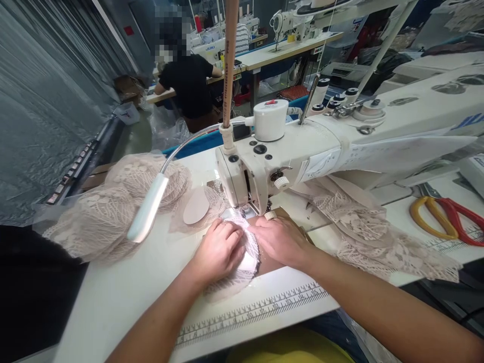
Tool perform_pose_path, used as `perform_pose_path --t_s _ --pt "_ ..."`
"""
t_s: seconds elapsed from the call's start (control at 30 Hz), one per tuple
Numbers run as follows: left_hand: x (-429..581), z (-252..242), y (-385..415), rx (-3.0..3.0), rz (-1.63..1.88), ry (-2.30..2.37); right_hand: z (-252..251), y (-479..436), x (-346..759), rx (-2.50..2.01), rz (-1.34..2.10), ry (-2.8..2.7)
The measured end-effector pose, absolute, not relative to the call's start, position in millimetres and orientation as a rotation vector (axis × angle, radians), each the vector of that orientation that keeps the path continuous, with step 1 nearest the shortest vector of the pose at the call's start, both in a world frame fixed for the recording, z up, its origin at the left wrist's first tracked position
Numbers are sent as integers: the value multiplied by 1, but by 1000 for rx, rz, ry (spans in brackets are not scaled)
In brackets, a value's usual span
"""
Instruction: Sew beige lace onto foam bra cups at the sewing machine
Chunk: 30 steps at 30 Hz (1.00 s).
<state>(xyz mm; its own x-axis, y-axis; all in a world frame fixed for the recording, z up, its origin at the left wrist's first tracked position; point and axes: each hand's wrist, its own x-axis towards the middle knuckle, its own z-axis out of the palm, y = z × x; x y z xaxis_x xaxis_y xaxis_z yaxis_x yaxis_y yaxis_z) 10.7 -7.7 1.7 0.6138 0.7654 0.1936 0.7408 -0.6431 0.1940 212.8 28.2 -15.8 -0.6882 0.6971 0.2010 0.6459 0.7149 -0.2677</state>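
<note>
A pale lace piece (250,259) with a rounded dark-edged side lies under the needle area of a white sewing machine (236,174). My left hand (219,249) rests on its left part, fingers bent and close together, holding the fabric. From the right, my right hand (282,242) has its fingertips on the lace edge just in front of the presser foot, which is mostly hidden. The thumb of that hand is hard to see. Beneath the right hand is a brown board (270,259). A lit lamp (149,206) on a bendy neck hangs left of the machine head.
Stacked lace cups (94,219) and a smooth oval pad (196,206) lie to the left. More lace pieces (363,232) and scissors with red and yellow handles (434,217) are on the right. A printed ruler (249,315) runs along the front edge. Another person (189,83) sits beyond.
</note>
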Motion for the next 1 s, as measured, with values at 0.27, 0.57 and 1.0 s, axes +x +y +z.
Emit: perform_pose_path --t_s 0.27,0.57,1.0 --pt "6 -1 -3 2748 412 1290 -17 27 208 -1092 218 -2604" --pt "4 -4 0 2816 454 1256 -19 28 207 -1068 224 -2567" --pt "1 -13 1 2797 463 1142 -16 27 209 -1047 240 -2609"
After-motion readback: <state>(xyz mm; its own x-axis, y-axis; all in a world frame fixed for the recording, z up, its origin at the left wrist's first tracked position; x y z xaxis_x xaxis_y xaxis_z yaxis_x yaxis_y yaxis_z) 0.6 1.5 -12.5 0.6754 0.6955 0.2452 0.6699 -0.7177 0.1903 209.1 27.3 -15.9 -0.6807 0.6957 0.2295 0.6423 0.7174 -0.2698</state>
